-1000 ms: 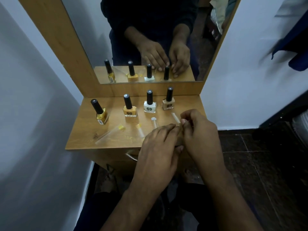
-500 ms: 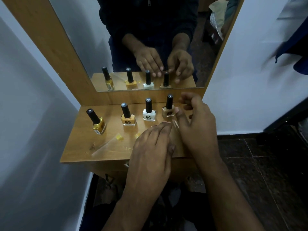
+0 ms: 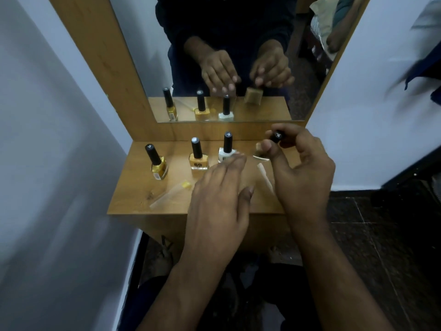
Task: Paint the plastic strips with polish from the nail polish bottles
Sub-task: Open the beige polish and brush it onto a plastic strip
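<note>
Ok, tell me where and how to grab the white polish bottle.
Take the white polish bottle by its tall black cap, coming down from above with a thumb-and-finger grip. It stands upright, the cap is clear, while the left hand covers the front of its body.

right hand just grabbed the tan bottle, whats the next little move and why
Probably bring the left hand up to steady the glass of the tan bottle, then twist its black cap off. The right hand pinches that cap, the bottle looks lifted and still capped, and a bare strip lies just below.
</note>
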`<state>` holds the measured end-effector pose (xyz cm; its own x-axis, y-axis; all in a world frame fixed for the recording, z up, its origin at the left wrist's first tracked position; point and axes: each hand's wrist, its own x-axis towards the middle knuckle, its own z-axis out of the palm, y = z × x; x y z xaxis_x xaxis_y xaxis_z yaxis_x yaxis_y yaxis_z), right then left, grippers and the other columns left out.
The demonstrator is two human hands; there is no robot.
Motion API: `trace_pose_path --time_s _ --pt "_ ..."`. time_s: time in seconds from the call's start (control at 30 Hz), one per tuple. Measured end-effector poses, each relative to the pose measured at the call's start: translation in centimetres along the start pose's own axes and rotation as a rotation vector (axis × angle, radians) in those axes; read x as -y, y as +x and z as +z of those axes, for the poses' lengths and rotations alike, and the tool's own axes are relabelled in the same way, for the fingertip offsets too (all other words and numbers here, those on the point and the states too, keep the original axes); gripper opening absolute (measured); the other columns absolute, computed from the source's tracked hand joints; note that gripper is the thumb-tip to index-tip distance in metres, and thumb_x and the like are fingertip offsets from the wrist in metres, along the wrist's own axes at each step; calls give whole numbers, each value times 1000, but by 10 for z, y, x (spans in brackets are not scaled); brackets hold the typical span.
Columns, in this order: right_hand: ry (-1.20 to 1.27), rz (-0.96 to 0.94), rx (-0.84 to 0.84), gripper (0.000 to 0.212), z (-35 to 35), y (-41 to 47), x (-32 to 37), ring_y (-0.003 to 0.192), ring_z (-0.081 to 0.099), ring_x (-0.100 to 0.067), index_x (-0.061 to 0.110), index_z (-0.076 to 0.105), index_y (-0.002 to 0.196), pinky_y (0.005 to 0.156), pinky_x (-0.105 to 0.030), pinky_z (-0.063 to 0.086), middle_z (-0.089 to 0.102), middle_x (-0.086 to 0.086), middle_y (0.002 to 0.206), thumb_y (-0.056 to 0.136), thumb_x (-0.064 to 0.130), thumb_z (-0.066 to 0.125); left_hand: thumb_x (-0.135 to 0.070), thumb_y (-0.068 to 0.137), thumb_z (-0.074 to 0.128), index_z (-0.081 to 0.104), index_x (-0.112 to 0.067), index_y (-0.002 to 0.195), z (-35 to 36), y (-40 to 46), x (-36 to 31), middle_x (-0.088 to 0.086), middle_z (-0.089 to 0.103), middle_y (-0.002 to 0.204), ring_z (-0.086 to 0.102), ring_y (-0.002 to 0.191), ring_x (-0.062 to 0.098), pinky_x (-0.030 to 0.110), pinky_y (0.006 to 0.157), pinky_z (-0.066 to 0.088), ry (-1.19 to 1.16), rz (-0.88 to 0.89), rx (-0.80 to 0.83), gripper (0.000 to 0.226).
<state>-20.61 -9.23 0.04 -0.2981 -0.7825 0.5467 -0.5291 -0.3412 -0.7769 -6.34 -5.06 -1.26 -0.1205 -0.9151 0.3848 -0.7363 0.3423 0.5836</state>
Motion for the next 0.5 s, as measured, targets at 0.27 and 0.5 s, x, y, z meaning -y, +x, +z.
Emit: trace_pose_path --time_s 0.27,0.5 --pt "328 233 41 21 -41 -47 78 92 71 -7 16 72 106 86 -26 56 75 8 94 88 22 80 -48 92 58 36 -21 156 -43 -30 -46 -7 52 148 49 134 8 38 104 51 -211 -116 43 73" --pt "514 398 146 22 -66 -126 122 94 74 -15 13 74 110 85 -33 61 77 1 96 89 18 79 -23 99 67 36 -20 143 -65 -115 -84 -12 67 113 66 96 -7 12 74 54 -412 -330 -12 53"
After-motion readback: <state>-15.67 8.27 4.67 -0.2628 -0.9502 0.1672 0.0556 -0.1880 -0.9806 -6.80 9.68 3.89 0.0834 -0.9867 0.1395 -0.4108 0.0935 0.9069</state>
